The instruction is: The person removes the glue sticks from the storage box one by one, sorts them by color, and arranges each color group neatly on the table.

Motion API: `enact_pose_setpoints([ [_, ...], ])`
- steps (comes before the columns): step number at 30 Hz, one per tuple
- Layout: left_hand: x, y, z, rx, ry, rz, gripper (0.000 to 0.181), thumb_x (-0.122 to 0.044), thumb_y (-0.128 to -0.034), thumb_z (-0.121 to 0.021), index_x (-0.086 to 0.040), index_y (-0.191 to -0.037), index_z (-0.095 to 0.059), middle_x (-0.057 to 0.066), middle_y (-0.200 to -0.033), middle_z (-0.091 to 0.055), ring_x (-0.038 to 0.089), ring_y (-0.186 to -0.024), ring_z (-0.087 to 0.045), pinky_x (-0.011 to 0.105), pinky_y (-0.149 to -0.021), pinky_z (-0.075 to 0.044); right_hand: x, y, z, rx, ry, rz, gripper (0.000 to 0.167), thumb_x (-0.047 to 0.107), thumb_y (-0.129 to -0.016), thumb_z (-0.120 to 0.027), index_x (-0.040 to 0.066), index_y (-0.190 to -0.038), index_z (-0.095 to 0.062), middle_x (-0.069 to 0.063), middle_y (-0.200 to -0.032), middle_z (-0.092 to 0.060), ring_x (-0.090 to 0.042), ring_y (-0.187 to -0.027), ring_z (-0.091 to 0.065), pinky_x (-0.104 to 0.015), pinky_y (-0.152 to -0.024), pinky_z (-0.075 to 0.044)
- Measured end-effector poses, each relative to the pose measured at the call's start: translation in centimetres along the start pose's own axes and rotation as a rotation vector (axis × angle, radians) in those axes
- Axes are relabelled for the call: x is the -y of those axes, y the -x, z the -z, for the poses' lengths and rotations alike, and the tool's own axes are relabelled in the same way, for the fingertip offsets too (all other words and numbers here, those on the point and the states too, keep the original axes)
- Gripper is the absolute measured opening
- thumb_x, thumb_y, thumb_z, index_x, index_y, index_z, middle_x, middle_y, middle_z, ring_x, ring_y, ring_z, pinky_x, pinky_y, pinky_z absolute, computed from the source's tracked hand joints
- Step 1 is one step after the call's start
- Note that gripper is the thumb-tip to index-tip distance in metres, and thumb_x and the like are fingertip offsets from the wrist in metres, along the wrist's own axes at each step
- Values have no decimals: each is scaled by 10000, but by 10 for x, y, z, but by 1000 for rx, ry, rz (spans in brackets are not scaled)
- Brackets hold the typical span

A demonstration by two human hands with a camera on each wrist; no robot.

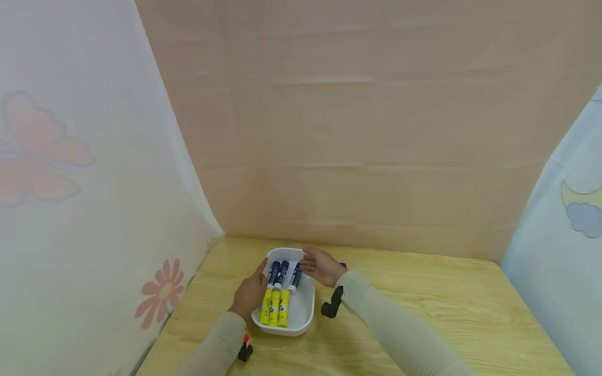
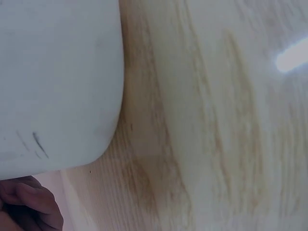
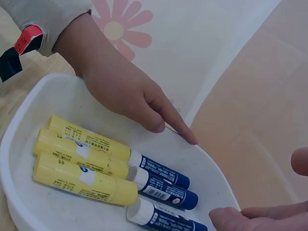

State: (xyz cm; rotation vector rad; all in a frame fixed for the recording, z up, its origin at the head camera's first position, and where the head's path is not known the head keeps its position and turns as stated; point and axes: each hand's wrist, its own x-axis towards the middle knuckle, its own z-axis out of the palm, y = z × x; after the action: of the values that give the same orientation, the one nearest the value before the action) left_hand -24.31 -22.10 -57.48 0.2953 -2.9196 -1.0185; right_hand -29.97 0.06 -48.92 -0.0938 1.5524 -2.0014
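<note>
A white plastic basin [image 1: 301,313] sits on the table. Inside, yellow glue sticks [image 1: 274,309] lie side by side at its near end. Dark blue glue sticks with white ends [image 1: 281,275] lie at the far end, one slightly apart on the right. My left hand [image 1: 250,293] holds the basin's left rim, thumb on the inner side and fingers outside. Over the far right rim is my right hand [image 1: 322,265], its fingers extended and thumb apart. Its fingertips [image 3: 226,215] are close to the end of the rightmost blue glue stick [image 3: 168,219]; contact cannot be told.
The wood-grain table [image 1: 414,313] stretches to the right. A dark blue end of something [image 1: 343,265] shows behind my right wrist, mostly hidden. A white patterned sheet [image 1: 94,235] stands close on the left, and a brown sheet [image 1: 357,156] hangs at the back.
</note>
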Motion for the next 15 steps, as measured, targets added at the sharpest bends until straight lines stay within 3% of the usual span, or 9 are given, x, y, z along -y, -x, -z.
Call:
enact_pose_setpoints([
  [8,0,0,-1,-15,-25,-10,518,-310,-1033,-386,-333,-1541,-287,-6,-532,-394,133,-436,-350,289,-422,-326,-8,-3,-2,-73,-33,-65,722,264,-1001,-490,-202,-1430,-144,-367,-1482,-190,-456,-1368,-250,-492,-1123,-228],
  [15,3,-2,-3,-15,-10,-20,518,-326,-1034,-377,-359,-1540,-274,3,-546,-410,145,-448,-362,308,-427,-335,-11,-5,-6,-61,-19,-89,840,283,-1005,-495,-199,-1449,30,-364,-1529,-17,-466,-1426,-72,-509,-1139,-145],
])
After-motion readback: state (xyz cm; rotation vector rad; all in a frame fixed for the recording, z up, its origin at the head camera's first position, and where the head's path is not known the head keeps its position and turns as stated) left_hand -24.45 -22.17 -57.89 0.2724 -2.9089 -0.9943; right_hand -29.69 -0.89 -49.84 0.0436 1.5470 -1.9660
